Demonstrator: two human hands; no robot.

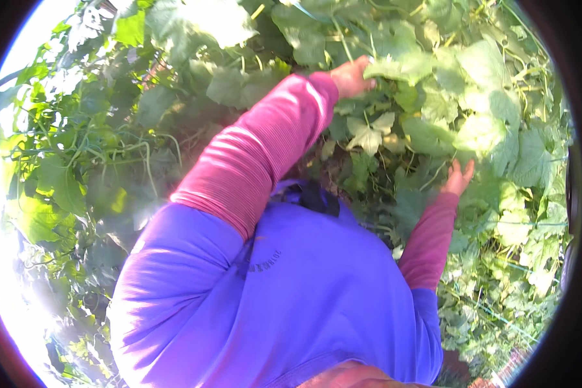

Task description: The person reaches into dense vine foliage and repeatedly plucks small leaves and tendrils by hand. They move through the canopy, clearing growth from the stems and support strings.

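Observation:
My left hand (pixel 353 77) reaches in among the vine foliage at the upper middle, its fingertips at the edge of a broad green leaf (pixel 402 67). A thin stem passes near its fingers; whether they grip anything cannot be made out. Further right and lower, my right hand (pixel 458 178) is raised beside the leaves with its fingers apart and nothing seen in them. Between and below the hands hangs a pale, yellowish lobed leaf (pixel 367 136). Maroon sleeves cover both forearms.
Dense vines surround my body. Curling stems (pixel 148 162) and sunlit leaves (pixel 43 218) stand at the left. Thin green-blue strings (pixel 507 320) cross the foliage at the lower right. Dark, shaded gaps show between leaves near my waist. Bright glare washes out the left rim.

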